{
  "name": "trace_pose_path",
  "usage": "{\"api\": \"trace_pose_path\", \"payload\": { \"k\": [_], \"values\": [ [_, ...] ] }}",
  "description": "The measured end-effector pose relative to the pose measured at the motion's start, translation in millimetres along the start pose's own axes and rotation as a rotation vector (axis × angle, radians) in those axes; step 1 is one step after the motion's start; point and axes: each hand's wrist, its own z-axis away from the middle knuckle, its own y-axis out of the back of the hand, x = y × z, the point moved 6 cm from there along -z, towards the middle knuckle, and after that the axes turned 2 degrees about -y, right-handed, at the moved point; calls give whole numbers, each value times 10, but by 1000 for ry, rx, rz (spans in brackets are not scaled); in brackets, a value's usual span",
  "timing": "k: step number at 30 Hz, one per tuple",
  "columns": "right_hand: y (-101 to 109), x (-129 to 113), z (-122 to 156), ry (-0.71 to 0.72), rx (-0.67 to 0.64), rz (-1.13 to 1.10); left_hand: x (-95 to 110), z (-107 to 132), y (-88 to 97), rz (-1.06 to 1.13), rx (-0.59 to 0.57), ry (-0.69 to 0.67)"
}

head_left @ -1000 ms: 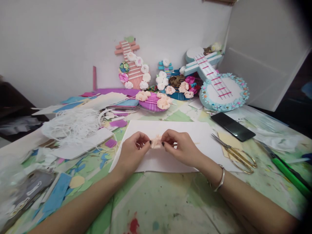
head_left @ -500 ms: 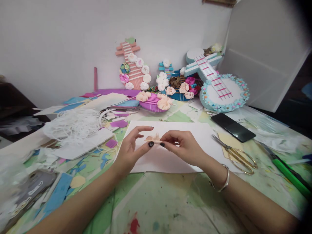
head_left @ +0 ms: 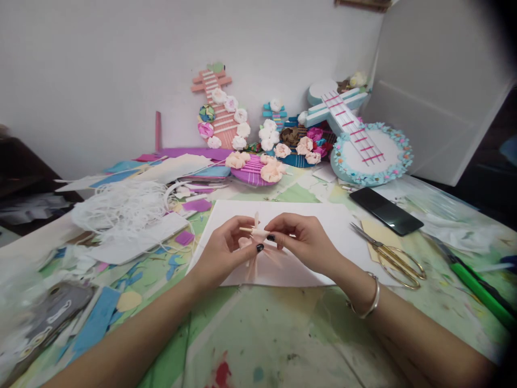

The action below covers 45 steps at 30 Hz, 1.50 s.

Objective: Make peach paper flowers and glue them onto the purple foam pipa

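Note:
Peach crepe-like paper (head_left: 258,233) is wrapped about a thin pale stick (head_left: 245,229) held level above a white sheet (head_left: 319,269). Its loose petal-like ends are smeared by motion; some hang down, and one stands up above the stick. My right hand (head_left: 305,237) pinches the wrapped part between thumb and fingers at its right end. My left hand (head_left: 224,242) is curled at the left side, its thumb and fingers closed on the paper near the stick's free end. The fingertips behind the paper are partly hidden.
Gold-handled scissors (head_left: 398,264) lie right of the sheet, with a black phone (head_left: 385,210) behind and a green-handled cutter (head_left: 480,291) farther right. White strings (head_left: 121,210) and paper scraps heap at left. Decorated guitar-shaped crafts (head_left: 371,151) stand along the wall.
The stick with its peach paper has turned, so the petal ends now swing below and one points up. My left fingers have closed in from a more open pose; my right hand keeps its pinch.

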Motion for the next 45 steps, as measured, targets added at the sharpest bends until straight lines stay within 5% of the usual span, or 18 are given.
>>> {"api": "trace_pose_path", "payload": {
  "k": [6,19,45],
  "values": [
    [-5,-55,14,59,26,187,-31,7,-25,28,-6,22],
    [46,-35,-3,15,46,62,37,-2,-10,-180,26,-33],
    [92,-117,12,179,168,183,-35,3,-33,-173,-41,-21]
  ]
}}
